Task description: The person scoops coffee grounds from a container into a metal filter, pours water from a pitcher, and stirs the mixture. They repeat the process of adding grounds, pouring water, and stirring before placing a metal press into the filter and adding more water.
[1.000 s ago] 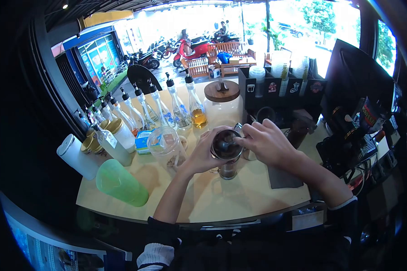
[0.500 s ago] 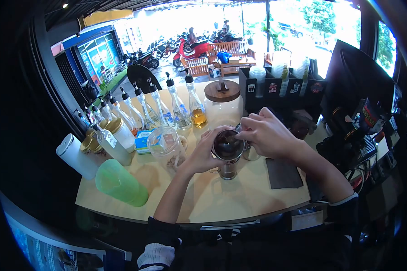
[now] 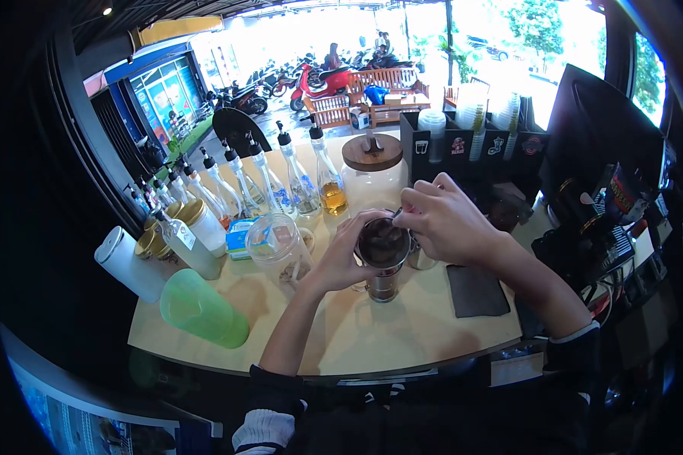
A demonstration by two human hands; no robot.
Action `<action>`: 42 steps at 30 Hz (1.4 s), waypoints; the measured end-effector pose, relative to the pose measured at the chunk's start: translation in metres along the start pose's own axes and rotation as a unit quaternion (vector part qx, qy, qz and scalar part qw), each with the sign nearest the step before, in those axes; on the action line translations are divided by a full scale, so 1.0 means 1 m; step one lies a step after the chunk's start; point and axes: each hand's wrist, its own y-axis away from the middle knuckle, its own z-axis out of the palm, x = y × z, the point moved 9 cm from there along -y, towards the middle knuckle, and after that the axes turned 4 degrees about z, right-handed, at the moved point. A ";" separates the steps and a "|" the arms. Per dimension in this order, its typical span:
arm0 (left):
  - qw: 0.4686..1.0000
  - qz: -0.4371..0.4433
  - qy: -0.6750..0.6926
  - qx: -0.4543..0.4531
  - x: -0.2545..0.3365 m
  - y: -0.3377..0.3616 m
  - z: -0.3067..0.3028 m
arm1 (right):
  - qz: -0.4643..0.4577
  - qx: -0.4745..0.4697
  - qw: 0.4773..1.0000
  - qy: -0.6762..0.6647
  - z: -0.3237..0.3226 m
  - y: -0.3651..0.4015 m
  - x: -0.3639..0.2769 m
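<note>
Above the pale counter [image 3: 425, 341], the left hand [image 3: 340, 259] wraps a shiny cup [image 3: 387, 267] – fingers clamped round its side, a sensible hold, since the walls look stiff and slick (probably light enough for one hand). The right hand [image 3: 454, 227] pinches a thin utensil [image 3: 396, 214] at the rim – fingertips together. Beyond stands a wooden-lidded jar [image 3: 372, 178].

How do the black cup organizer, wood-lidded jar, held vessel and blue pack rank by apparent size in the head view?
1. Black cup organizer
2. Wood-lidded jar
3. Held vessel, partly covered
4. Blue pack, partly hidden

Apparent size only; real sizes unsure.
</note>
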 end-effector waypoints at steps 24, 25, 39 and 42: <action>0.999 -0.014 -0.043 -0.016 0.001 -0.003 0.002 | 0.002 -0.018 0.999 -0.042 -0.001 0.002 0.013; 0.998 -0.005 -0.054 -0.016 0.002 -0.003 0.002 | 0.002 -0.023 0.999 -0.030 0.000 0.002 0.014; 0.998 -0.006 -0.060 -0.019 0.002 -0.002 0.001 | -0.030 -0.015 0.999 -0.041 -0.008 -0.007 0.009; 0.998 -0.008 -0.064 -0.017 0.001 -0.002 0.000 | -0.035 -0.045 0.998 -0.009 -0.009 -0.012 0.013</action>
